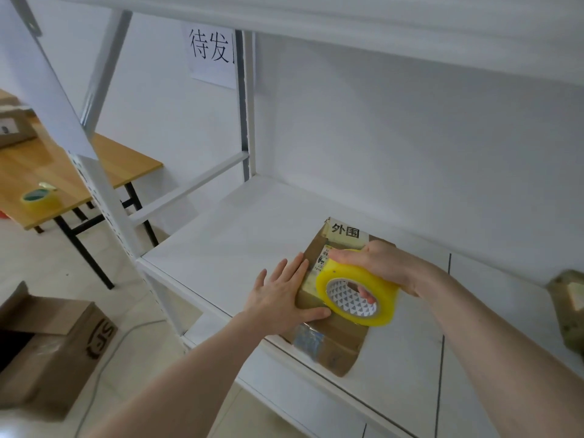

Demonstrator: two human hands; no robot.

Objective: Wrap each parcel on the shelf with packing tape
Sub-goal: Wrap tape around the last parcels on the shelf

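A: Item one, the largest?

B: A white metal shelf (pixel 240 222) is recorded, with a brown cardboard parcel (pixel 335 339) laid flat near its front edge, one corner overhanging slightly. A white label with printed characters is seen at the parcel's far end, and a glossy patch, possibly tape already applied, at the near end.

A: And the hands?

B: The left hand (pixel 281 298) is laid flat on the parcel's left edge, fingers straight and spread, thumb pressed along the near side. The right hand (pixel 379 267) is curled round a yellow tape roll (pixel 357 289), fingers threaded through its core; the roll is held tilted just above the parcel's top.

A: Smaller entries?

B: A second parcel (pixel 568 311) is noted at the shelf's right, partly cut off. An open carton (pixel 50 339) is listed on the floor, and another tape roll (pixel 39 197) on a wooden table (pixel 31 162).
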